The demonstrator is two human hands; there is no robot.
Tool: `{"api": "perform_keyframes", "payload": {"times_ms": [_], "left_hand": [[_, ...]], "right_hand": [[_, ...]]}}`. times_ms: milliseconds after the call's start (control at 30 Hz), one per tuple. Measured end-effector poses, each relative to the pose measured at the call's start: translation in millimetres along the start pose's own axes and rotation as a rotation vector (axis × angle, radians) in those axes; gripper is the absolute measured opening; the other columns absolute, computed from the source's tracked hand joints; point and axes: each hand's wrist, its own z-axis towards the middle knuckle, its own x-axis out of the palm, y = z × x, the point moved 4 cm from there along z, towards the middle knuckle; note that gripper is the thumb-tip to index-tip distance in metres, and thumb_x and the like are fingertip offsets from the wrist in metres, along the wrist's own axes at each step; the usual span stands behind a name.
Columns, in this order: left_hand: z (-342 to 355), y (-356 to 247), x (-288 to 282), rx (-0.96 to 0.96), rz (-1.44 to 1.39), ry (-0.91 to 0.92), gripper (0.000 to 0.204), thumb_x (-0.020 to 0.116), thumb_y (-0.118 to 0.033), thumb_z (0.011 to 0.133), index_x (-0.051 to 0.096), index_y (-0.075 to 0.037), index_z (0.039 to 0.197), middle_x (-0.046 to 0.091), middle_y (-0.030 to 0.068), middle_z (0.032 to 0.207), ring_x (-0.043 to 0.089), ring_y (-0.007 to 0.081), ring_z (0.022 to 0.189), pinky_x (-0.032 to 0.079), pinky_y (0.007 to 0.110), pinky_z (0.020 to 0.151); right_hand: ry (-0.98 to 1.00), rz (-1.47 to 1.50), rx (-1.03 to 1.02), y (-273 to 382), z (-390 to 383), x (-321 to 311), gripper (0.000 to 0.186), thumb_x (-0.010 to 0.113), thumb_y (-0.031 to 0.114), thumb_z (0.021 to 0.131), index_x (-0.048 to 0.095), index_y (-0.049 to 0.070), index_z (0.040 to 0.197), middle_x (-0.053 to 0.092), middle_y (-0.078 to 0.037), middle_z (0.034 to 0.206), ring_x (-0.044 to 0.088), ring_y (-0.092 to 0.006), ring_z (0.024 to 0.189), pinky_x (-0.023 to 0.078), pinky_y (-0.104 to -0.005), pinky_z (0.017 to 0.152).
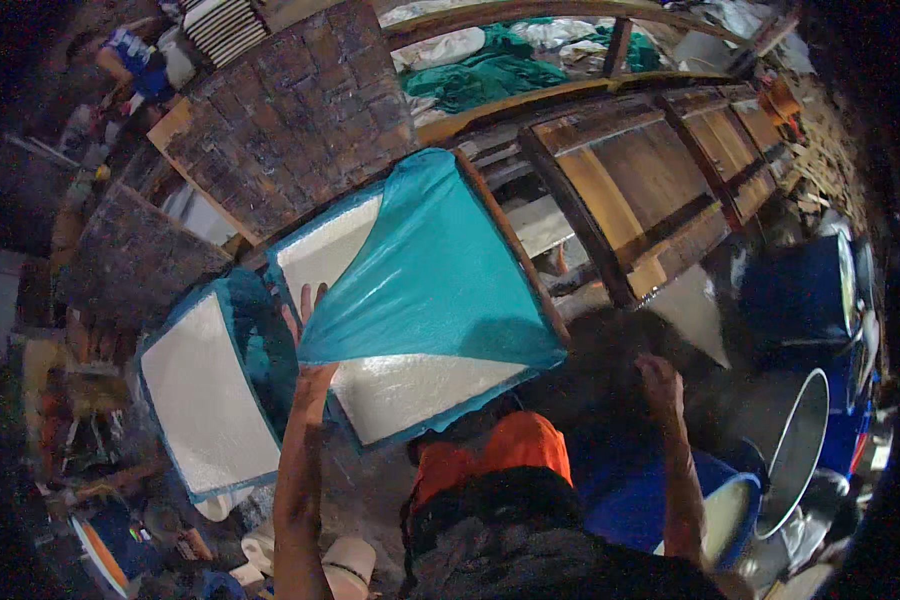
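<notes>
A teal cloth (450, 270) is folded diagonally across a white slab (410, 395) in a teal-lined rectangular frame, baring the slab at two corners. My left hand (305, 308) is at the frame's left side, fingers spread, with the cloth's left corner covering part of the hand. I see no grip on the cloth. Off to the right, apart from the frame, my right hand (660, 383) hangs over the dark floor with its fingers curled in; nothing shows in it. Left of the frame lies a second white slab (210, 390), also edged in teal cloth.
Blue drums (795, 290) and a metal-rimmed round container (815, 440) stand at right. Wooden panels (650, 185) lie beyond the frame, and a dark checkered board (300, 115) leans at the back left. Another person (135, 65) is at far left. A pale bucket (350, 560) stands below.
</notes>
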Motion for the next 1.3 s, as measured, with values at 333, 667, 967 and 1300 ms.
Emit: {"api": "perform_keyframes", "payload": {"times_ms": [333, 667, 967, 1300], "left_hand": [[-73.0, 52.8, 27.6, -0.134, -0.272, -0.038, 0.037, 0.07, -0.009, 0.073, 0.061, -0.004, 0.108, 0.042, 0.013, 0.144, 0.025, 0.0336, 0.142, 0.016, 0.066, 0.11], [-148.0, 78.2, 175.2, -0.512, -0.55, 0.315, 0.024, 0.06, -0.011, 0.086, 0.059, 0.0, 0.107, 0.063, 0.0179, 0.099, 0.061, 0.0368, 0.091, 0.051, 0.041, 0.081], [-189.1, 33.6, 262.9, -0.787, -0.879, 0.462, 0.034, 0.054, -0.028, 0.093, 0.059, 0.002, 0.11, 0.064, 0.0214, 0.103, 0.061, 0.0396, 0.099, 0.049, 0.044, 0.083], [-204.4, 56.7, 211.2, -0.771, -0.896, 0.343, 0.05, 0.053, -0.044, 0.094, 0.059, 0.004, 0.107, 0.064, 0.0227, 0.103, 0.06, 0.0402, 0.102, 0.046, 0.047, 0.085]], "right_hand": [[-0.223, 0.117, 0.224, -41.9, -196.9, 55.2, 0.024, 0.06, 0.016, 0.087, 0.07, -0.001, 0.101, 0.071, -0.015, 0.094, 0.068, -0.023, 0.086, 0.053, -0.0334, 0.08], [0.037, -0.064, 0.075, -3.6, -258.1, 135.0, 0.031, 0.061, 0.025, 0.087, 0.069, 0.006, 0.109, 0.071, -0.014, 0.102, 0.069, -0.0273, 0.094, 0.053, -0.0372, 0.082], [0.446, -0.474, 0.139, -23.1, -337.7, 178.3, 0.031, 0.058, 0.029, 0.088, 0.068, 0.008, 0.108, 0.071, -0.013, 0.099, 0.07, -0.0296, 0.089, 0.054, -0.0386, 0.076], [0.26, 0.049, 0.237, -27.2, -334.9, 184.6, 0.027, 0.059, 0.023, 0.086, 0.068, 0.007, 0.106, 0.07, -0.013, 0.076, 0.07, -0.0264, 0.072, 0.053, -0.0401, 0.066]]}}
